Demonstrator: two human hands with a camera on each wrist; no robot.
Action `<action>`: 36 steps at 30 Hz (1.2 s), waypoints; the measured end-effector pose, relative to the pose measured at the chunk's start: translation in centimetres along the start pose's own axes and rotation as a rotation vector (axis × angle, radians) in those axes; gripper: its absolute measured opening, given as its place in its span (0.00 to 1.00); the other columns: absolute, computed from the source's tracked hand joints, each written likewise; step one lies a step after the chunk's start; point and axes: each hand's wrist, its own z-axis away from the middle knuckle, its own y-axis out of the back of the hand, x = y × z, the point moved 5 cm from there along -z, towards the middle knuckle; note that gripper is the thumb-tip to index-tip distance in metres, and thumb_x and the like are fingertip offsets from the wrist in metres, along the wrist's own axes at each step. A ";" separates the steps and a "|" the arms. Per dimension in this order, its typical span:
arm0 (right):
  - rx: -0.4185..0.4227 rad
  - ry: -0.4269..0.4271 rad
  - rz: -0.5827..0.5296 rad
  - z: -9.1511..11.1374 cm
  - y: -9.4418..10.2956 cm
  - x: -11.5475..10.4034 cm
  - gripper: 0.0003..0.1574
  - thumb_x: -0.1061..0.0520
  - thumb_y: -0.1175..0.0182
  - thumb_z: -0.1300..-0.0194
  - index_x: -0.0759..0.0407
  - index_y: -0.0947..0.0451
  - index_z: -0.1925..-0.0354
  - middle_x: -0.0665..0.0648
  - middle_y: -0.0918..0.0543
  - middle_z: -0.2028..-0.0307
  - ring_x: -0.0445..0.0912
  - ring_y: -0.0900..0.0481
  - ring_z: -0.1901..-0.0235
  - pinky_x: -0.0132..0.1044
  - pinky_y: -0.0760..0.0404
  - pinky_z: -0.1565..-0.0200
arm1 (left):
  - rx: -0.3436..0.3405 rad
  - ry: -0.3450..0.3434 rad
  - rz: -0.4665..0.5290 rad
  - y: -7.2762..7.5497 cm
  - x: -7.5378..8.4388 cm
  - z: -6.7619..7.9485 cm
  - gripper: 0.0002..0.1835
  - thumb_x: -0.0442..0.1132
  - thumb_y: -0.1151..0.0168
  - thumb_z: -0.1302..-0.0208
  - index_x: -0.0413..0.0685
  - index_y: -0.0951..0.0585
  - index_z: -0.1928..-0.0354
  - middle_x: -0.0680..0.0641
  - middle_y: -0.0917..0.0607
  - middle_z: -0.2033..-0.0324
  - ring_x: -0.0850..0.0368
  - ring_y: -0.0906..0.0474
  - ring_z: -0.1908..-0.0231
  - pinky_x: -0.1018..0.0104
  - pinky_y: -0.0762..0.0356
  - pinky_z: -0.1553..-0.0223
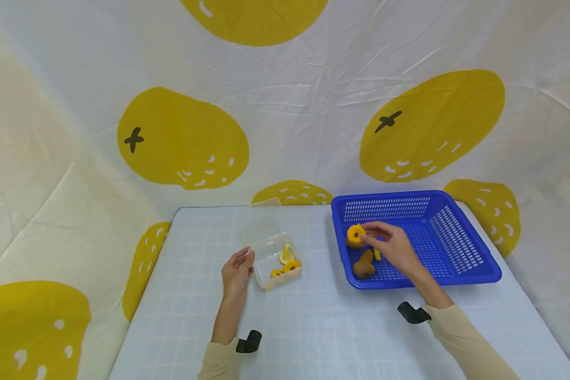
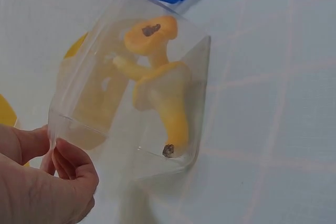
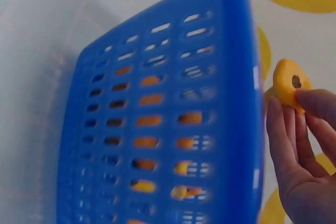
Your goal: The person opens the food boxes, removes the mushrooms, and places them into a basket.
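Observation:
My left hand (image 1: 237,274) pinches the rim of a clear plastic box (image 1: 264,264) at its left side. Inside lie several yellow mushrooms (image 1: 292,265); the left wrist view shows a pale stem with a dark end (image 2: 168,150). Over the left part of a blue basket (image 1: 420,198), my right hand (image 1: 393,247) holds a yellow mushroom (image 1: 355,233) between thumb and fingers. Its dark round spot faces outward, also in the right wrist view, where the mushroom (image 3: 286,80) is above the basket's rim. Below it in the basket sit brown mushrooms (image 1: 363,265) and a small yellow piece (image 1: 377,255).
The box's transparent lid (image 1: 261,227) stands folded back behind it. Under everything is a pale checked tablecloth (image 1: 313,327). A white curtain with large yellow fruit prints (image 1: 185,140) hangs around the table's back and sides.

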 end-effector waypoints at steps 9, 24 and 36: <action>0.015 -0.021 0.086 1.6 1.6 2.2 0.22 0.53 0.34 0.28 0.65 0.18 0.43 0.63 0.13 0.54 0.59 0.17 0.51 0.22 0.22 0.56 | -0.010 0.022 0.010 -0.1 0.3 0.1 0.22 0.36 0.32 0.30 0.33 0.22 0.38 0.52 0.19 0.62 0.62 0.26 0.65 0.75 0.25 0.66; -0.098 0.037 0.248 2.8 2.4 4.6 0.15 0.65 0.31 0.33 0.68 0.16 0.49 0.61 0.13 0.60 0.51 0.16 0.62 0.27 0.19 0.63 | -0.048 0.099 0.068 -0.1 0.2 -0.1 0.22 0.33 0.38 0.26 0.33 0.24 0.34 0.42 0.19 0.48 0.56 0.21 0.56 0.72 0.23 0.58; -0.369 -0.002 0.298 2.7 1.9 5.0 0.08 0.68 0.31 0.36 0.68 0.16 0.58 0.54 0.15 0.65 0.46 0.20 0.66 0.32 0.18 0.64 | -0.050 0.124 0.084 -0.1 0.1 0.0 0.22 0.35 0.39 0.25 0.34 0.25 0.33 0.40 0.20 0.42 0.50 0.24 0.49 0.69 0.23 0.53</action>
